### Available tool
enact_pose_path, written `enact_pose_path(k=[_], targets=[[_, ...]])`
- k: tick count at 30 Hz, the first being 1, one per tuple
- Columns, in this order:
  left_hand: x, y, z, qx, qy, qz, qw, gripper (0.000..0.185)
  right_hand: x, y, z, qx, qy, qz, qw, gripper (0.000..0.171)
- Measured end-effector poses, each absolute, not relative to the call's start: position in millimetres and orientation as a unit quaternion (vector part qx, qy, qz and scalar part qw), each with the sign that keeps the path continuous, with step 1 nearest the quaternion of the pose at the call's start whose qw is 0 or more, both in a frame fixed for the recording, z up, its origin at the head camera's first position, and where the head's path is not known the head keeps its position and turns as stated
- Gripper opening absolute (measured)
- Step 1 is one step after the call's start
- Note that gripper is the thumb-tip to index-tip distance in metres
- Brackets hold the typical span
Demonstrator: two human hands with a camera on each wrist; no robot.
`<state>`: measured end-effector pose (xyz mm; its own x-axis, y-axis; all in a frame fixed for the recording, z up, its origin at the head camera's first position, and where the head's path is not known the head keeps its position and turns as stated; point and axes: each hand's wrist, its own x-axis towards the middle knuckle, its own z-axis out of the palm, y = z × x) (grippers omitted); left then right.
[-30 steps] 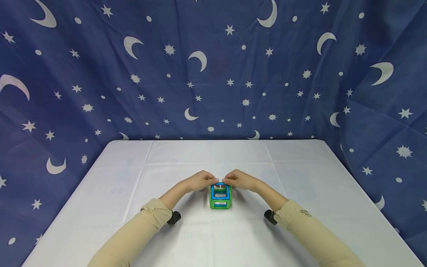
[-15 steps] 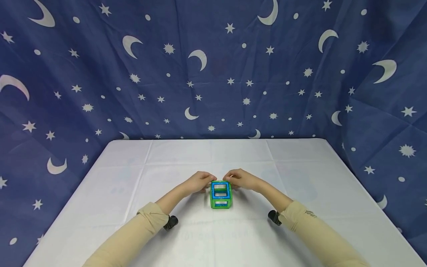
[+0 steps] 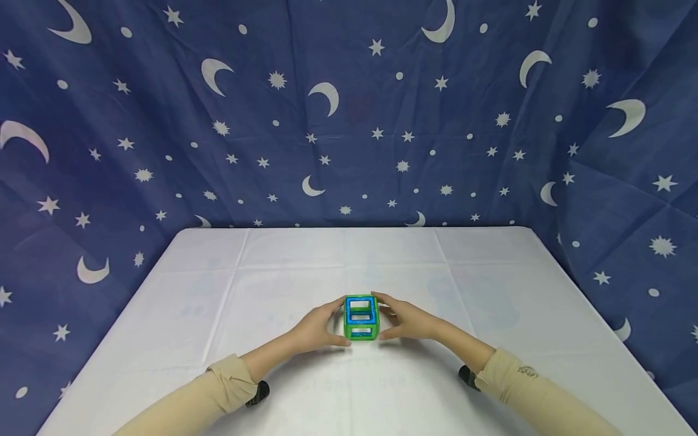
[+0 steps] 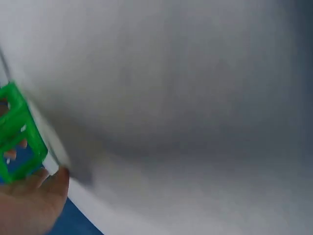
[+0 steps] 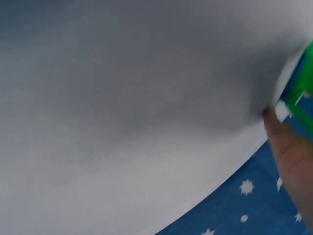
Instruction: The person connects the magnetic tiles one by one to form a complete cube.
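Observation:
A small box of magnetic tiles (image 3: 361, 323) stands on the white-covered table, with an open blue square frame on top and green frames at the sides. To its left, my left hand (image 3: 315, 328) is spread, fingertips at the far top corner and thumb by the near lower corner. On the other side, my right hand (image 3: 412, 320) has its fingers stretched along the far corner and its thumb near the front. In the left wrist view, green tile frames (image 4: 22, 122) show above the thumb; whether each thumb touches them I cannot tell. The right wrist view cuts off the box.
White cloth with fold lines covers the table (image 3: 349, 387). Behind and at both sides hangs a dark blue curtain (image 3: 360, 109) with white moons and stars. Black wrist cameras (image 3: 258, 393) sit below the rolled beige sleeves.
Both hands have left the far top edge of the box and come nearer, spreading to its left and right sides with thumbs lowered toward the front. The box stays in place.

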<state>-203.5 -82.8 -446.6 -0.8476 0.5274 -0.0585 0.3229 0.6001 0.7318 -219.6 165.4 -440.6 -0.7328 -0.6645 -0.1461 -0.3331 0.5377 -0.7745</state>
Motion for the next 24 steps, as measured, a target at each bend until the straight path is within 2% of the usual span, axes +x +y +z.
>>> enact_pose_path(k=[3,6,18,24], targets=[[-202.5,-77.4,-451.3,0.233,0.889,0.383,0.098,0.082,-215.6,160.4,-443.4,-0.299,0.859,-0.375,0.177,0.084],[-204.0,-74.1,-452.7,0.226,0.891,0.385,0.08,0.08,-215.3,159.3,-444.4,-0.293,0.862,-0.38,0.163,0.081],[-210.2,-73.8,-447.3,0.209,0.895,0.388,0.073,0.078,-224.3,157.5,-444.7,-0.299,0.864,-0.374,0.157,0.075],[-206.0,-72.6,-452.0,0.21,0.885,0.412,0.054,0.064,-220.1,158.4,-447.4,-0.288,0.871,-0.363,0.165,0.073]])
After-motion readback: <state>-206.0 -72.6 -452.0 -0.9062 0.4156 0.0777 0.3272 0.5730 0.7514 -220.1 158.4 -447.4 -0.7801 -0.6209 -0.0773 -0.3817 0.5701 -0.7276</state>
